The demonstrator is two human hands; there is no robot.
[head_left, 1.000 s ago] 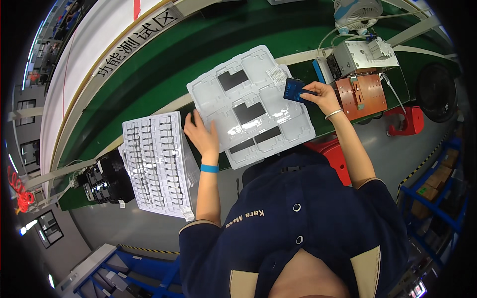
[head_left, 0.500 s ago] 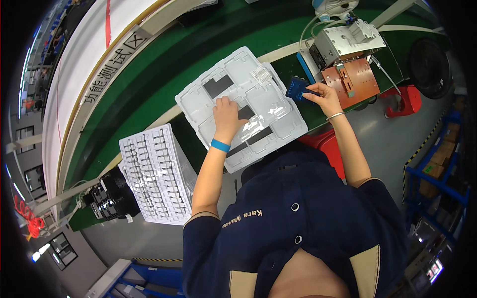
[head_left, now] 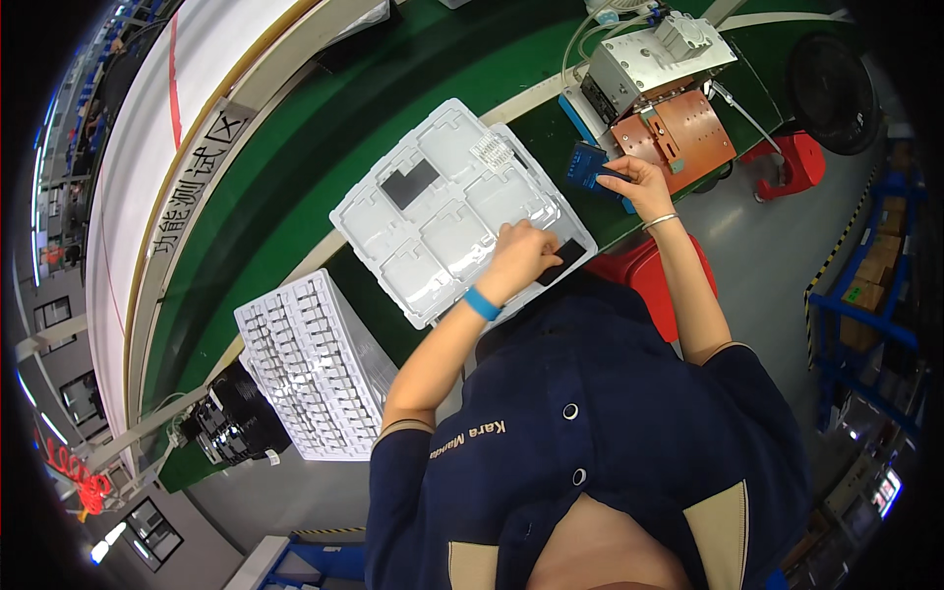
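Observation:
A white moulded tray point(head_left: 442, 211) with several pockets lies on the green bench in front of me. My left hand point(head_left: 519, 258), with a blue wristband, rests on the tray's near right corner, its fingers closed on a flat black piece point(head_left: 567, 259). Another flat black piece point(head_left: 410, 184) sits in a far pocket, and a small white ridged part point(head_left: 495, 152) lies in a neighbouring one. My right hand point(head_left: 641, 185) holds a small blue circuit board point(head_left: 587, 165) just in front of a fixture with a copper-coloured plate point(head_left: 683, 130).
A grey metal box point(head_left: 654, 57) with cables stands behind the copper plate. A white stack of trays holding small parts point(head_left: 315, 366) and a black stack point(head_left: 231, 428) sit at my left. A white conveyor belt point(head_left: 147, 147) runs along the far side. Red stools point(head_left: 796, 162) stand to the right.
My left hand has moved from the tray's left edge across the tray to its near right corner. My right hand still holds the blue board by the fixture.

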